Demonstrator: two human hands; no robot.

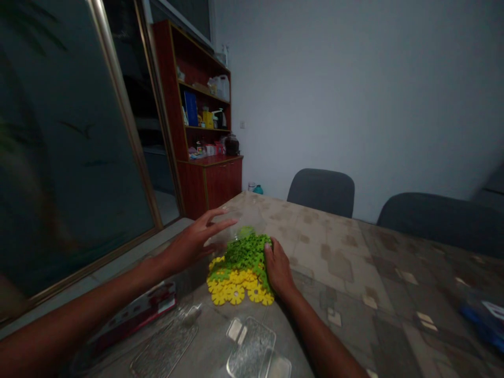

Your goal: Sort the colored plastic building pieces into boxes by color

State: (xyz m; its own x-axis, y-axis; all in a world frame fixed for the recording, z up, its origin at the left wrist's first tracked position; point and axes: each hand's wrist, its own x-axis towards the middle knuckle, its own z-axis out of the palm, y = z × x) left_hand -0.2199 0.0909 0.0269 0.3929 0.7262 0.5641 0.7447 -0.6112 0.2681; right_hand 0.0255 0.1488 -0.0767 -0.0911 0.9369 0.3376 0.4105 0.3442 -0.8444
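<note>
A heap of flower-shaped plastic building discs lies on the table, with green discs (250,251) at the back and yellow discs (236,293) at the front. My left hand (207,233) hovers at the heap's upper left, its fingers spread. Just beyond those fingers is a clear, blurred plastic piece (252,216), perhaps a bag or container; whether the hand touches it I cannot tell. Cupped along the heap's right side, my right hand (279,265) touches the green discs, thumb toward them. Its other fingers are partly hidden, and no disc shows gripped in it.
A red-edged package (165,299) lies on the patterned table (315,241), partly behind my left forearm. A blue item (484,320) sits at the right edge. Two grey chairs (323,191) stand across the table. Behind is a red-brown shelf cabinet (220,181), beside a glass sliding door (71,157).
</note>
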